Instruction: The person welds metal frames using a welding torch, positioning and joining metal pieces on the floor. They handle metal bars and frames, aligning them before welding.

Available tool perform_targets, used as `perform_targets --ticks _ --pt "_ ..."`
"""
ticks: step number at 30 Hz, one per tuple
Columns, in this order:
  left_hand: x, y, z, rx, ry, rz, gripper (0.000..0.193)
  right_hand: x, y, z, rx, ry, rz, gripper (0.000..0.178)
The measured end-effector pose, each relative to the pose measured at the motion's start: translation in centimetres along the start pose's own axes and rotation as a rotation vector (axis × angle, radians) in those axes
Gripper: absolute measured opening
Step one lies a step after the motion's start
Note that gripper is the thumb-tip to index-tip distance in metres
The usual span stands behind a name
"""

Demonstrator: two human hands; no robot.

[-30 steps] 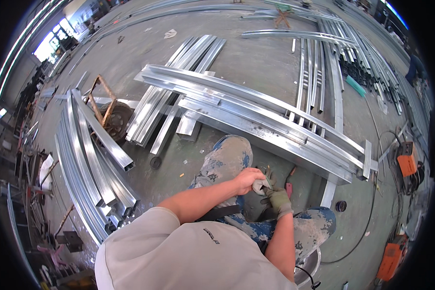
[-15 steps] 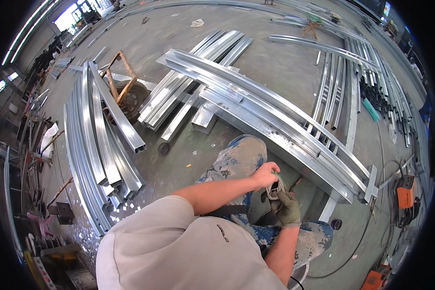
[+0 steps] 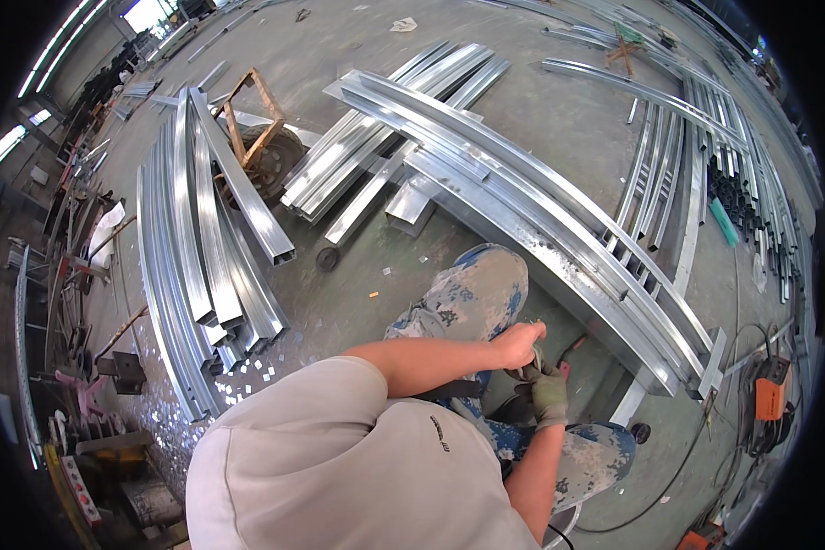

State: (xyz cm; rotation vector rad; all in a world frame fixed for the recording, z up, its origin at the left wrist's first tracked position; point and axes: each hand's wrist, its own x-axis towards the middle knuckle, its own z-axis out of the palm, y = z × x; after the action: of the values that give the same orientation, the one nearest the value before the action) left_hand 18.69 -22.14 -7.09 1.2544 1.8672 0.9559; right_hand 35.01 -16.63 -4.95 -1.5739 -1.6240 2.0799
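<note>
Pale, soft-looking small piece (image 3: 525,372) is sitting between the two hands, above the person's lap; which way it is pointing, and how its long axis is running, I cannot tell. Both hands are covering most of it, and its outline is blurring. The bare left hand (image 3: 520,346) is curling its fingers together, clamping on the piece's upper part. The right hand in an olive-grey work glove (image 3: 549,396) is pressing against it from below, its finger state staying unclear. Just beyond, a pinkish-red tool handle (image 3: 566,370) is lying partly hidden. Camouflage-patterned blue-and-tan trousers (image 3: 486,284) are flanking the hands, and long silvery metal beams (image 3: 522,231) are blocking the floor ahead.
</note>
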Motion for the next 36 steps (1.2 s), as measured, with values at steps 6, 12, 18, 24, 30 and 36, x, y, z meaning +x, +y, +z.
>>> perform_targets --ticks 6,12,18,24,30,36 --pt "-1.8 2.9 0.1 0.152 -0.051 0.068 0.044 0.2 0.8 -1.7 -0.062 -0.026 0.066 0.030" --pt "-2.8 4.9 1.3 0.088 -0.049 0.543 0.029 5.0 6.9 -3.8 -0.082 -0.132 -0.158 0.030" --pt "-3.0 3.8 1.0 0.154 -0.138 0.479 0.037 6.0 7.9 -5.5 -0.456 -0.228 -0.320 0.032" --pt "-3.2 3.0 0.3 0.277 -0.172 0.660 0.033 3.4 6.0 -6.3 -0.473 -0.143 -0.428 0.023" --pt "-3.4 2.1 0.7 0.417 -0.253 0.750 0.031 3.2 5.6 -5.6 -0.039 0.016 -0.189 0.023" --pt "-3.2 1.8 0.9 0.673 -0.411 0.367 0.028 0.6 1.9 -2.6 -0.162 0.230 -0.175 0.026"
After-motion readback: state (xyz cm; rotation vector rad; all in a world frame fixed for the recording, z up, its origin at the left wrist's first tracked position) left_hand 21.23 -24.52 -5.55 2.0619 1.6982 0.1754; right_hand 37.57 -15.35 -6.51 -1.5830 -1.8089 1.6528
